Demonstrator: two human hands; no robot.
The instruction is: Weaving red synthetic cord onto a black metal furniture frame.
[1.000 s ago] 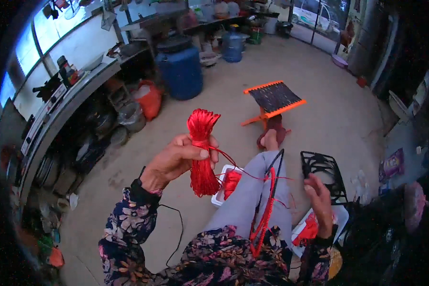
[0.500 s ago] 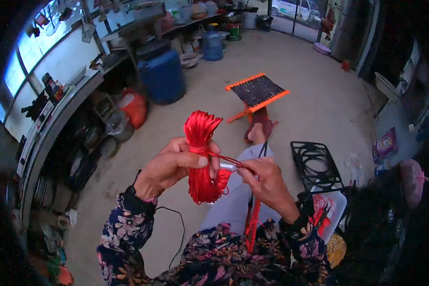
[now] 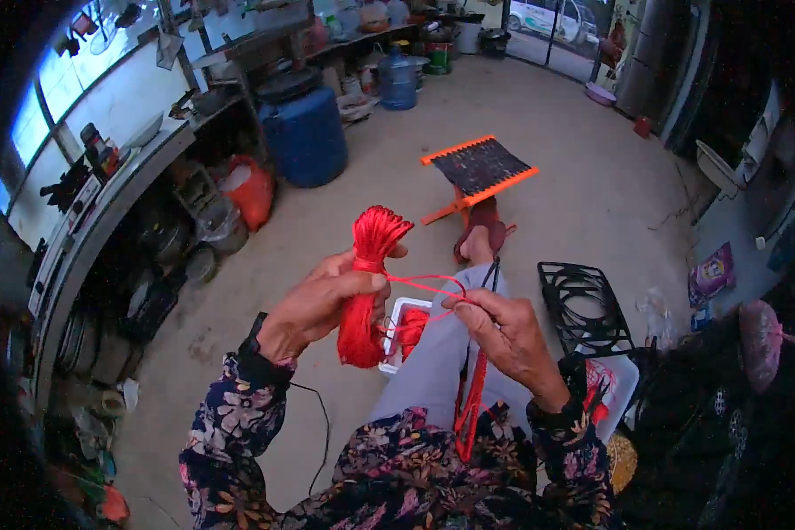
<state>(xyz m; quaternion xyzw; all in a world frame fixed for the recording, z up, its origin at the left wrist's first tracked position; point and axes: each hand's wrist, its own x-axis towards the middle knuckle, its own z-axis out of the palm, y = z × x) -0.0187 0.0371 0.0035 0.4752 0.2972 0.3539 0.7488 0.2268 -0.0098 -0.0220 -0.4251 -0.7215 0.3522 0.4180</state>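
My left hand (image 3: pixel 322 300) grips a bundle of red cord (image 3: pixel 362 327), its looped strands fanning out above a tied waist. From that waist a loop of red cord (image 3: pixel 420 280) runs across to my right hand (image 3: pixel 499 331), which pinches it between thumb and forefinger. Under the bundle, beside my leg, a white tray (image 3: pixel 391 364) with red cord in it is partly hidden. Black and red strands (image 3: pixel 473 397) hang down over my lap below the right hand.
A folding stool (image 3: pixel 481 168) with orange rails and a black woven seat stands ahead, by my foot. A black openwork frame (image 3: pixel 585 309) lies to the right above a white bin (image 3: pixel 623 384) holding red cord. At the left are a blue barrel (image 3: pixel 305 141) and a long counter (image 3: pixel 106 194).
The cord between my hands has opened into a wider loop. The bundle has turned slightly, and the white tray with red cord now shows more beneath it.
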